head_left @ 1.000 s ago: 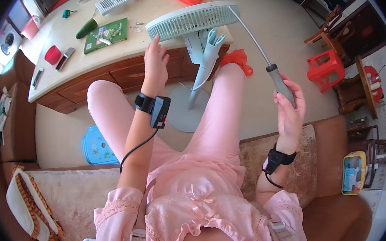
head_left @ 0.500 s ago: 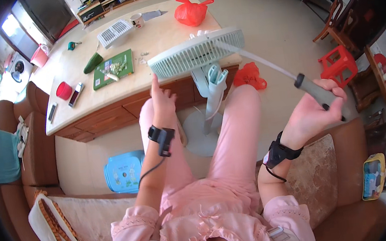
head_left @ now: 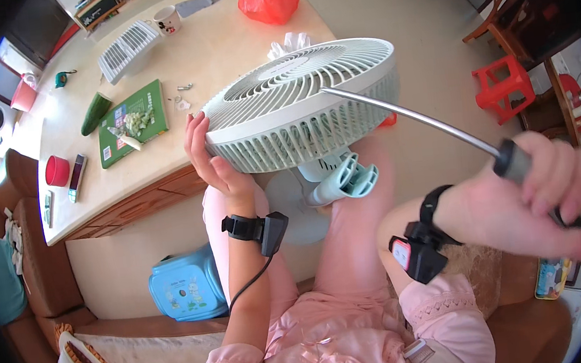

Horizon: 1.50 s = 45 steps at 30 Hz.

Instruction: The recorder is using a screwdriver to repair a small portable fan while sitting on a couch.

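A pale green electric fan [head_left: 286, 134] stands between my knees, its round grille tilted upward. My left hand [head_left: 217, 162] grips the left rim, with the fingers on the edge and the thumb lower down. In my right hand [head_left: 547, 195] is a long screwdriver [head_left: 421, 118], its grey handle wrapped by the fingers and its metal shaft slanting toward the fan. The shaft's end meets the grille near its right front edge; whether it sits in a slot or on a screw is too small to tell. Under the fan head, the neck [head_left: 346, 177] is partly visible.
On the table [head_left: 201, 57] beyond are a green book [head_left: 153, 134] with chopped vegetable, a cucumber [head_left: 96, 114], a red cup [head_left: 57, 170], a mug [head_left: 167, 20], a white grille [head_left: 129, 50] and a red plastic bag [head_left: 272, 0]. A blue stool [head_left: 187, 289] stands left, a red stool [head_left: 503, 89] right.
My left hand has come onto the fan's rim. The fan head appears closer, its front turned more upward. My right hand, still holding the screwdriver, has moved lower and farther right in the picture.
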Available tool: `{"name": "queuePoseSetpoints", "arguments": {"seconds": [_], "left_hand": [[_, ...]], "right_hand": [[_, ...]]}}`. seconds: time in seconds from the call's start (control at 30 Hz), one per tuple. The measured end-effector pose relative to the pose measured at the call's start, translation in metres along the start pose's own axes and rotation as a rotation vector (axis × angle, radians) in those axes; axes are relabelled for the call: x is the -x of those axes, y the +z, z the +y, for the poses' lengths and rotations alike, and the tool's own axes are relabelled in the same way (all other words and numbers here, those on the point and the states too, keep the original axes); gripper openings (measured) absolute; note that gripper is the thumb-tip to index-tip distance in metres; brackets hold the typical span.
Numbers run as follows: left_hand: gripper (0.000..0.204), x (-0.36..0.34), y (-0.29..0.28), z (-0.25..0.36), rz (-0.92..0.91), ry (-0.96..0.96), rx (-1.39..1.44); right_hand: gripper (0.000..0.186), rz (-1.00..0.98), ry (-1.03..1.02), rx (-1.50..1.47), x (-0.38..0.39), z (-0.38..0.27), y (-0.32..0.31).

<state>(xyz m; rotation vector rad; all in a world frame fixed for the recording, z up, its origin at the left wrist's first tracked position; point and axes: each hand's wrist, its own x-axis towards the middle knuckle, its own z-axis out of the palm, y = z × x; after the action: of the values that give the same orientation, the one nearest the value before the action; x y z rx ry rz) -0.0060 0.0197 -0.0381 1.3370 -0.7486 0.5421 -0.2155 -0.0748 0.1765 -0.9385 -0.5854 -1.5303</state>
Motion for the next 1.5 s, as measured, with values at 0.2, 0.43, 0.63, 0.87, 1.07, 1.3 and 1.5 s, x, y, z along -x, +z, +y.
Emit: {"name": "queuePoseSetpoints", "arguments": {"seconds": [0.2,0.43,0.63,0.87,1.07,1.3,1.5], "left_hand": [[0.059,0.001,0.008,-0.003,0.111,-0.062,0.046],[0.057,0.004,0.004,-0.007,0.069,-0.168,0.119],[0.056,0.002,0.006,0.001,0.062,-0.158,0.066],[0.052,0.000,0.001,0.002,0.053,-0.127,0.019],[0.050,-0.001,0.002,0.002,0.053,-0.125,0.016],[0.045,0.000,0.002,0.002,0.061,-0.132,0.015],[0.060,-0.001,-0.005,-0.004,-0.021,-0.077,0.072]], "right_hand": [[0.049,-0.125,0.036,0.093,-0.004,-0.028,-0.007],[0.054,-0.127,0.026,0.097,-0.007,-0.025,-0.005],[0.055,-0.109,0.016,0.107,-0.004,-0.022,0.000],[0.054,-0.132,0.004,0.148,-0.004,-0.018,0.004],[0.054,-0.124,0.009,0.162,-0.003,-0.024,0.002],[0.054,-0.167,0.050,0.178,-0.006,-0.026,0.002],[0.047,-0.158,-0.063,0.204,-0.001,-0.017,0.003]]}}
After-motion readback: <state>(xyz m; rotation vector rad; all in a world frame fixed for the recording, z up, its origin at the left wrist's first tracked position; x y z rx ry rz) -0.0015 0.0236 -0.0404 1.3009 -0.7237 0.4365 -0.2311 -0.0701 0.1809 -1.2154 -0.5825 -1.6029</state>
